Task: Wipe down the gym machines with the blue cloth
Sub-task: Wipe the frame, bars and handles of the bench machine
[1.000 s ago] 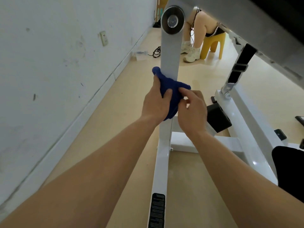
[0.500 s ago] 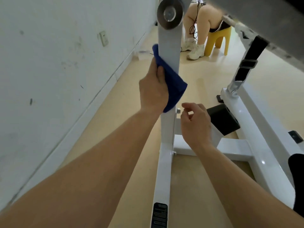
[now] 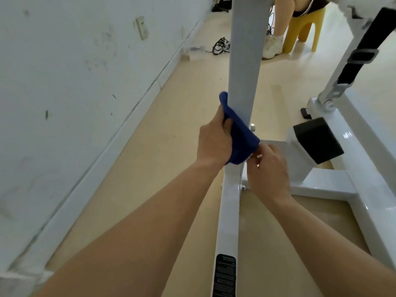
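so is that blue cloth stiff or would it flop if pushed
Probably floppy: the blue cloth bends round the upright post and hangs in folds by the left hand. Likely light: it looks thin, small in that hand. Pushed, it should bunch, not slide.

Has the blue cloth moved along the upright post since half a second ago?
Yes. The blue cloth, gripped by the left hand, has slid down the white upright post; its lower edge now hangs below the bolt.

Both forearms bare; R hand fingers w/ short nail.
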Action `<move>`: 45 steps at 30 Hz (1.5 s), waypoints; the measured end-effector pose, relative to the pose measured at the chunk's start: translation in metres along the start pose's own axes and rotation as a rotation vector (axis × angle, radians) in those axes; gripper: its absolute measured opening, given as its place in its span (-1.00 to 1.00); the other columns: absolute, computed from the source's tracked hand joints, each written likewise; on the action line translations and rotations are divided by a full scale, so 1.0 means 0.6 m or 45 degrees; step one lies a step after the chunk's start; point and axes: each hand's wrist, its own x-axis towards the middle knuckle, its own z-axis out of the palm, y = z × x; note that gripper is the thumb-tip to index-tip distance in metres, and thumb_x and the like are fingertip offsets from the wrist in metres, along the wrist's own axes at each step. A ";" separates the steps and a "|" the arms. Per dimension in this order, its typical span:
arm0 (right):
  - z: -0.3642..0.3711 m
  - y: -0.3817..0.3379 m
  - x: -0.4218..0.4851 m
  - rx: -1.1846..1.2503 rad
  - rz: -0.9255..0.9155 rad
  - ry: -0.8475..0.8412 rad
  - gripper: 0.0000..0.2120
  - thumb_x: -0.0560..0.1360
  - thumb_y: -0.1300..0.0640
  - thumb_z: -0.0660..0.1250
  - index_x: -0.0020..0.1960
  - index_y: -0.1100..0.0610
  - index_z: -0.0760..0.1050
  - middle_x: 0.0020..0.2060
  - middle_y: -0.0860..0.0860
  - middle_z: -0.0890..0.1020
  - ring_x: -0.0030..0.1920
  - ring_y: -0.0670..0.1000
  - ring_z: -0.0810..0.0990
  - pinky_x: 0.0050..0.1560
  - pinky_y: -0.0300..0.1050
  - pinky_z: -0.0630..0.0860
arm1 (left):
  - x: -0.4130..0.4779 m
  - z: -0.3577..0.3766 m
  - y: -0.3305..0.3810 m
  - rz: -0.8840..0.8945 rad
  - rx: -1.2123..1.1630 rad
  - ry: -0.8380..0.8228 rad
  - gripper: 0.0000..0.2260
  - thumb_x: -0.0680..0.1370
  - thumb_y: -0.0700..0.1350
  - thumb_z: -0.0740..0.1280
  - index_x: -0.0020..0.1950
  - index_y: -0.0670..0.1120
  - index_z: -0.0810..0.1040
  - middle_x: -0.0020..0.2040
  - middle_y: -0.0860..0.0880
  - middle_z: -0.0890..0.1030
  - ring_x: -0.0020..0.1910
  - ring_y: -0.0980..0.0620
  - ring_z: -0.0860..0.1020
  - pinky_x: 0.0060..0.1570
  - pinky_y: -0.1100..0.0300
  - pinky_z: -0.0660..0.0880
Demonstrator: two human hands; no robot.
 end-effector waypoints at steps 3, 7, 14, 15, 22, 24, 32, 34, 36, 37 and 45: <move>0.004 0.020 -0.018 -0.044 0.019 -0.054 -0.86 0.64 0.19 0.21 0.12 -0.01 0.48 0.10 -0.04 0.50 -0.12 -0.17 0.48 -0.10 -0.29 0.41 | -0.010 0.004 -0.025 -0.077 0.002 -0.109 -0.67 0.67 -0.13 0.14 0.41 0.08 0.43 0.01 -0.02 0.66 -0.09 0.00 0.60 -0.04 0.20 0.53; -0.005 0.011 -0.055 0.009 0.042 -0.107 -0.66 0.62 0.20 0.24 0.38 0.05 0.39 0.13 -0.15 0.39 -0.02 -0.22 0.50 0.02 -0.16 0.57 | -0.008 -0.030 -0.043 -0.082 0.306 -0.329 -0.80 0.65 -0.10 0.19 0.14 -0.02 0.59 -0.04 -0.03 0.67 -0.10 -0.05 0.60 -0.03 0.11 0.54; -0.048 -0.088 -0.091 -0.270 -0.178 -0.586 -0.12 0.51 0.03 0.41 0.60 -0.19 -0.10 0.52 -0.10 0.08 0.30 -0.09 0.36 0.26 -0.16 0.41 | -0.116 -0.143 -0.009 -0.367 0.268 -0.547 -0.88 0.51 -0.05 0.40 0.00 0.04 0.70 -0.10 0.09 0.70 -0.11 0.11 0.62 -0.04 0.18 0.52; -0.050 -0.105 -0.103 -0.281 -0.191 -0.697 -0.14 0.50 0.05 0.43 0.60 -0.17 -0.04 0.53 -0.07 0.09 0.32 -0.05 0.39 0.29 -0.13 0.42 | -0.132 -0.157 0.004 -0.407 0.222 -0.558 -0.87 0.50 -0.05 0.43 0.01 0.05 0.71 -0.11 0.11 0.70 -0.11 0.15 0.62 -0.06 0.25 0.50; -0.128 -0.188 -0.180 -0.240 0.133 -0.969 -0.69 0.46 0.11 0.41 0.18 -0.03 0.48 -0.04 -0.05 0.62 -0.05 0.01 0.59 -0.08 -0.04 0.53 | -0.233 -0.242 0.099 -0.661 0.142 -0.526 -0.91 0.51 -0.02 0.43 0.00 0.06 0.68 -0.12 0.15 0.68 -0.12 0.25 0.60 -0.07 0.35 0.48; -0.173 -0.207 -0.197 -0.337 0.145 -0.995 -0.74 0.46 0.06 0.40 0.14 -0.04 0.48 -0.08 -0.06 0.60 -0.07 0.00 0.58 -0.09 -0.05 0.53 | -0.251 -0.266 0.127 -0.692 0.218 -0.519 -0.87 0.54 0.00 0.37 0.03 0.04 0.67 -0.07 0.14 0.68 -0.08 0.17 0.61 0.00 0.27 0.50; -0.369 -0.338 -0.184 -0.631 0.256 -1.023 -0.81 0.46 0.05 0.32 0.06 0.02 0.48 -0.15 -0.05 0.59 -0.12 0.01 0.58 -0.22 -0.10 0.47 | -0.268 -0.367 0.288 -0.910 0.469 -0.867 -0.75 0.60 -0.01 0.28 0.21 -0.04 0.60 0.16 -0.04 0.63 0.14 -0.05 0.57 0.16 0.15 0.47; -0.420 -0.392 -0.176 -0.640 0.242 -1.055 -0.87 0.44 0.07 0.32 -0.02 0.01 0.47 -0.16 -0.05 0.55 -0.11 0.02 0.55 -0.26 -0.12 0.41 | -0.267 -0.395 0.345 -0.937 0.473 -0.880 -0.78 0.60 -0.01 0.26 0.18 -0.01 0.61 0.15 -0.03 0.64 0.12 -0.06 0.57 0.13 0.15 0.47; -0.472 -0.450 -0.168 -0.683 0.180 -1.079 -0.84 0.44 0.06 0.36 0.01 0.00 0.48 -0.11 -0.07 0.48 -0.03 0.03 0.50 -0.18 -0.08 0.47 | -0.264 -0.423 0.403 -0.978 0.459 -0.881 -0.79 0.60 -0.02 0.24 0.14 0.01 0.61 0.13 -0.02 0.65 0.10 -0.05 0.58 0.10 0.15 0.47; -0.498 -0.481 -0.164 -0.708 0.145 -1.090 -0.82 0.45 0.05 0.38 0.03 -0.01 0.50 -0.09 -0.07 0.44 0.01 0.03 0.47 -0.12 -0.06 0.50 | -0.263 -0.439 0.434 -0.995 0.452 -0.885 -0.80 0.60 -0.02 0.24 0.14 0.01 0.61 0.13 -0.01 0.64 0.09 -0.05 0.58 0.08 0.16 0.47; -0.717 -0.706 -0.115 -0.597 0.232 -1.056 -0.87 0.44 0.07 0.38 -0.07 0.02 0.45 -0.13 -0.07 0.47 -0.07 0.01 0.50 -0.12 -0.07 0.51 | -0.205 -0.587 0.686 -0.921 0.530 -0.944 -0.77 0.60 -0.01 0.26 0.18 -0.02 0.62 0.16 -0.04 0.65 0.14 -0.08 0.57 0.08 0.16 0.45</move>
